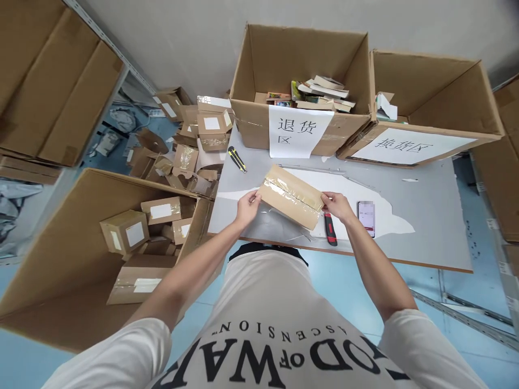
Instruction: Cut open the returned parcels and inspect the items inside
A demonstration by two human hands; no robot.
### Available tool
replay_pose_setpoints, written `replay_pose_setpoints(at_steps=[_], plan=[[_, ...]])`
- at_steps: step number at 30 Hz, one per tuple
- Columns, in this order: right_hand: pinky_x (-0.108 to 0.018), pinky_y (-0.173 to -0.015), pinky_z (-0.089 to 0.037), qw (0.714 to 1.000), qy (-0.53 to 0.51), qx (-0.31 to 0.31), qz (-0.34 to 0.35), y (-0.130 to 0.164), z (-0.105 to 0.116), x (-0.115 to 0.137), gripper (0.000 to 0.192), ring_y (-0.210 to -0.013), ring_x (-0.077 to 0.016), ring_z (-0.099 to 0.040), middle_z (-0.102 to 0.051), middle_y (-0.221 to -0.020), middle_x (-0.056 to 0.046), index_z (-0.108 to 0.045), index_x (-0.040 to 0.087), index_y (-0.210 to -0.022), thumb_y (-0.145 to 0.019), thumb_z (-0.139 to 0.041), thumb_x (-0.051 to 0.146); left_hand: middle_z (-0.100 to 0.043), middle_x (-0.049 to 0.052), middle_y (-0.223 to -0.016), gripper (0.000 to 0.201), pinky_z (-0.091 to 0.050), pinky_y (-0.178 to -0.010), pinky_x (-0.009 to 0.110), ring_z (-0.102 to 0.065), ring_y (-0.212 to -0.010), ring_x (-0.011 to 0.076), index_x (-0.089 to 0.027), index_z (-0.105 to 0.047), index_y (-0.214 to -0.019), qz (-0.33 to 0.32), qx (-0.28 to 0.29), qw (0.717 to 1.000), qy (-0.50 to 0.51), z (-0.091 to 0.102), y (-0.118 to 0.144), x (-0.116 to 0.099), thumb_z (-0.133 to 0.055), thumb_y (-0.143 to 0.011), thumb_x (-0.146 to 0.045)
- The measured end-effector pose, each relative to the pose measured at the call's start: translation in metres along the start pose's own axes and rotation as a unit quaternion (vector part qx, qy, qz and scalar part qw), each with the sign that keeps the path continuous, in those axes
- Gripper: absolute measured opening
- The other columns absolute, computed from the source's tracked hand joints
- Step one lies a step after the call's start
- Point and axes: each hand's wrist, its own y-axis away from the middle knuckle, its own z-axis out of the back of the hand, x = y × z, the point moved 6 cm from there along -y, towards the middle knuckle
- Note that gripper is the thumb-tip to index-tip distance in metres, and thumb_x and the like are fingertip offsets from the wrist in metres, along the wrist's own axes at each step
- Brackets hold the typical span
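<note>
Between my two hands is a small taped cardboard box (290,197), tilted over the grey table, with clear tape along its seam. My left hand (248,208) is closed on its left end, thumb on top. At the opposite end, the fingers of my right hand (337,205) pinch the box's right edge. Just below my right hand lies a red and black utility knife (330,229) on the table. A yellow and black utility knife (237,159) rests farther off, to the upper left of the box.
Two large open cartons stand at the back: the left carton (251,124) holds books, the right carton (450,116) a few items. A phone (366,219) lies on the table (438,216). On the left, a big carton (48,302) holds several small boxes; more boxes (186,156) are piled behind it.
</note>
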Motion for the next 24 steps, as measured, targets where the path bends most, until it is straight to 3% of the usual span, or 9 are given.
replay_pose_setpoints(at_steps=[6,10,13,16,18,20,24], plan=[[-0.029,-0.075,-0.054,0.984,0.159,0.018,0.084,-0.022,-0.007,0.012,0.030,-0.058,-0.0149,-0.067,-0.071,-0.070,0.000,-0.070,0.019,-0.105,-0.088,-0.051,0.034,-0.069,0.013,-0.111,0.051,-0.049,-0.095,0.036,-0.062,-0.110,0.0233,-0.015,-0.061,-0.119,0.022,-0.042,0.998,0.050,0.001,0.042,0.037,-0.069,-0.075,-0.040],[-0.030,-0.081,-0.050,0.975,0.194,-0.005,0.108,-0.024,-0.009,0.019,0.036,-0.065,-0.0167,-0.068,-0.071,-0.071,-0.002,-0.068,0.019,-0.112,-0.089,-0.049,0.039,-0.070,0.013,-0.108,0.048,-0.049,-0.095,0.037,-0.063,-0.109,0.0248,-0.014,-0.064,-0.113,0.016,-0.049,0.998,0.025,0.005,0.042,0.037,-0.072,-0.072,-0.039],[-0.032,-0.083,-0.050,0.983,0.157,-0.021,0.095,-0.024,-0.006,0.009,0.045,-0.069,-0.0173,-0.068,-0.073,-0.076,-0.005,-0.062,0.017,-0.123,-0.088,-0.051,0.043,-0.070,0.013,-0.107,0.045,-0.049,-0.096,0.038,-0.065,-0.105,0.0253,-0.013,-0.066,-0.107,0.000,-0.048,0.999,-0.009,0.008,0.036,0.031,-0.074,-0.070,-0.037],[-0.032,-0.082,-0.051,0.995,0.058,-0.036,0.069,-0.014,0.001,-0.021,0.056,-0.076,-0.0177,-0.068,-0.073,-0.088,-0.006,-0.047,0.017,-0.138,-0.090,-0.046,0.045,-0.068,0.014,-0.111,0.044,-0.047,-0.098,0.039,-0.064,-0.106,0.0261,-0.013,-0.066,-0.106,-0.007,-0.057,0.997,-0.059,0.011,0.033,0.028,-0.071,-0.071,-0.038],[-0.033,-0.086,-0.049,0.994,0.052,-0.092,0.037,0.001,0.010,-0.051,0.055,-0.092,-0.0200,-0.067,-0.071,-0.102,-0.010,-0.043,0.017,-0.140,-0.092,-0.040,0.045,-0.064,0.014,-0.119,0.045,-0.044,-0.101,0.039,-0.058,-0.115,0.0265,-0.015,-0.062,-0.114,-0.026,-0.072,0.990,-0.122,0.013,0.033,0.023,-0.069,-0.074,-0.036],[-0.036,-0.095,-0.044,0.980,0.148,-0.136,-0.006,0.020,0.013,-0.084,0.053,-0.109,-0.0244,-0.060,-0.065,-0.116,-0.015,-0.046,0.015,-0.136,-0.091,-0.042,0.042,-0.055,0.014,-0.134,0.053,-0.039,-0.105,0.039,-0.050,-0.125,0.0267,-0.018,-0.054,-0.125,-0.058,-0.082,0.976,-0.191,0.012,0.034,0.015,-0.066,-0.076,-0.033],[-0.040,-0.092,-0.044,0.945,0.305,-0.083,-0.081,0.046,-0.006,-0.134,0.064,-0.117,-0.0302,-0.053,-0.051,-0.131,-0.017,-0.038,0.019,-0.138,-0.082,-0.058,0.042,-0.032,0.014,-0.151,0.063,-0.029,-0.112,0.042,-0.030,-0.140,0.0293,-0.017,-0.041,-0.138,-0.167,-0.041,0.939,-0.299,-0.008,0.032,-0.012,-0.060,-0.079,-0.028]])
